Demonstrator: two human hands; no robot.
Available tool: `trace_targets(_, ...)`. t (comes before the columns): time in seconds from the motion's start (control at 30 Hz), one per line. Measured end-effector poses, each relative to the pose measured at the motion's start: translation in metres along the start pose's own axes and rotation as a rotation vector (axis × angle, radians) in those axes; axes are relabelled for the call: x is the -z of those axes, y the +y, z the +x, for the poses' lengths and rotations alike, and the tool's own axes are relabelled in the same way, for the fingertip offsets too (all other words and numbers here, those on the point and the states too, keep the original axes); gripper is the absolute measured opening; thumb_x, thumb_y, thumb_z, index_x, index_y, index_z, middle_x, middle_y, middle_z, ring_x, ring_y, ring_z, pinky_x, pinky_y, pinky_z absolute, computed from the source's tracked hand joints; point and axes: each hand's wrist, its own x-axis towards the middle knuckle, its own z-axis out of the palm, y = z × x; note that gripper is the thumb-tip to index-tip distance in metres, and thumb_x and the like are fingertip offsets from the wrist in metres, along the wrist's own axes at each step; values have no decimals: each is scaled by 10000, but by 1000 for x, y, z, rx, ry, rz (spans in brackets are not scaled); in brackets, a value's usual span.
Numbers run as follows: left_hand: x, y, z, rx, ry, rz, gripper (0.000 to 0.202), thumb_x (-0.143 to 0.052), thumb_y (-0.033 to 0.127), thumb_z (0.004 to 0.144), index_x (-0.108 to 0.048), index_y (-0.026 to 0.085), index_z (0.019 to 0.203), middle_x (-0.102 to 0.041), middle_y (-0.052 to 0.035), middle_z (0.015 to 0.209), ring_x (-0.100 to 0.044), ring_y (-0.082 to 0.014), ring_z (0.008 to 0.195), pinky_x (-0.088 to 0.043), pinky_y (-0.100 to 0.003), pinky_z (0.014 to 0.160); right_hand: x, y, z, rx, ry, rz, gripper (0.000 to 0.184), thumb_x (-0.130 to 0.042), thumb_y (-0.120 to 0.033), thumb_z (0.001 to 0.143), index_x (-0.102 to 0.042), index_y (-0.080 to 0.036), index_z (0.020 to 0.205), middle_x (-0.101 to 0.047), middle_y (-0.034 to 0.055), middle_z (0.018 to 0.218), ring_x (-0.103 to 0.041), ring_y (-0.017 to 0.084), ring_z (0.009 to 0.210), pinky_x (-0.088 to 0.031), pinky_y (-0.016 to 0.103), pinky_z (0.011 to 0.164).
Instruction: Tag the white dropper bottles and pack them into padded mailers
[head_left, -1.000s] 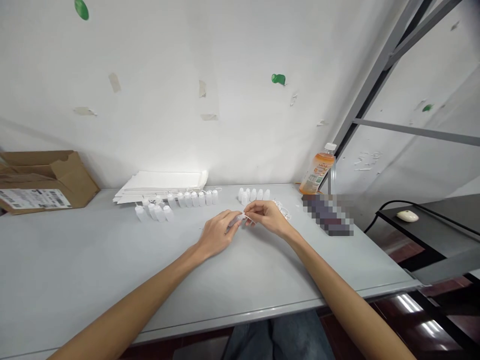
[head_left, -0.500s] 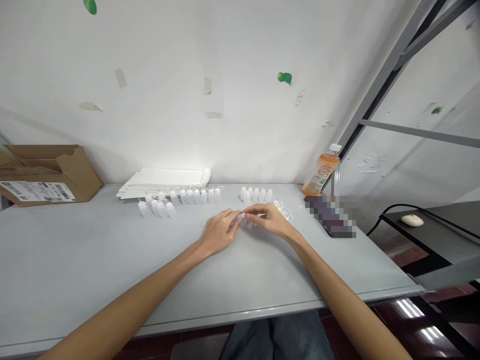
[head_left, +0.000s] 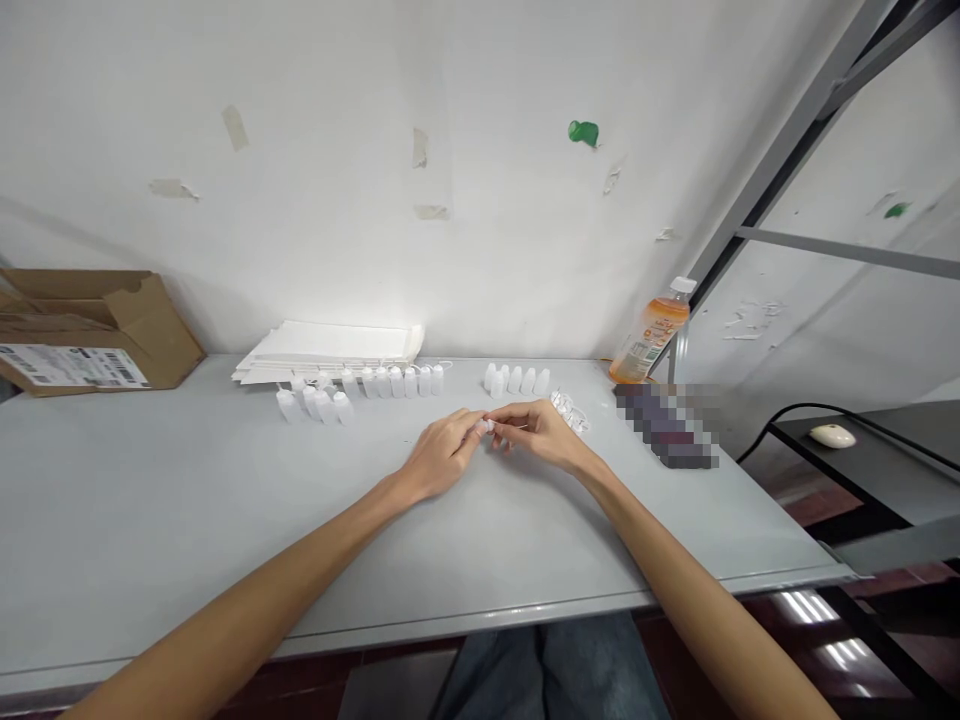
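My left hand (head_left: 444, 455) is closed around a small white squeeze bottle (head_left: 487, 427), most of it hidden by the fingers. At the bottle's top end, the fingertips of my right hand (head_left: 534, 432) pinch a small white piece that looks like a cap, largely covered. Just beyond my right hand lies a small pile of white caps with loops (head_left: 570, 410). Several uncapped white bottles (head_left: 516, 380) stand behind the hands. To the left, a row of capped bottles (head_left: 396, 382) stands upright, with another group of capped bottles (head_left: 322, 404) nearer me.
A stack of white sheets (head_left: 330, 345) lies against the wall behind the capped bottles. An open cardboard box (head_left: 97, 335) sits at the far left. On the right are an orange drink bottle (head_left: 651, 335), a blurred dark object (head_left: 671, 430) and a mouse (head_left: 832, 436) on a side stand.
My hands have drawn slightly closer together at the bottle's top, and less of the bottle shows between them. The view has tilted slightly downward.
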Motion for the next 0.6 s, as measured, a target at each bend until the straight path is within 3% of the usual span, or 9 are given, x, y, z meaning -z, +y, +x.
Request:
trace_targets(0.33, 1, 0, 0, -61, -32, -88, 354, -304, 315, 969, -629, 177, 985, -633, -47, 884, -573, -180, 833, -430, -306, 798, -1, -2, -2, 17, -32, -23, 347, -675, -428, 763, -746, -136, 937, -689, 66, 752, -639, 169, 659, -542, 313, 630)
trace_targets(0.47, -1, -2, -1, -60, -17, -42, 369, -317, 291, 958, -546, 180, 1226, -635, -69, 1002, -579, -203, 926, -435, -326, 827, -3, -3, -2, 20, -1, -11, 349, -678, -424, 760, -742, -131, 939, -695, 67, 767, -641, 163, 633, -538, 305, 617)
trace_targets(0.6, -3, -3, -4, -18, -37, 103, 485, -335, 200, 910, -385, 153, 1391, -612, -77, 1019, -579, -204, 876, -444, -336, 784, -4, -2, -2, 21, 11, 10, 375, -676, -426, 765, -732, -115, 967, -700, 73, 731, -648, 168, 623, -537, 309, 622)
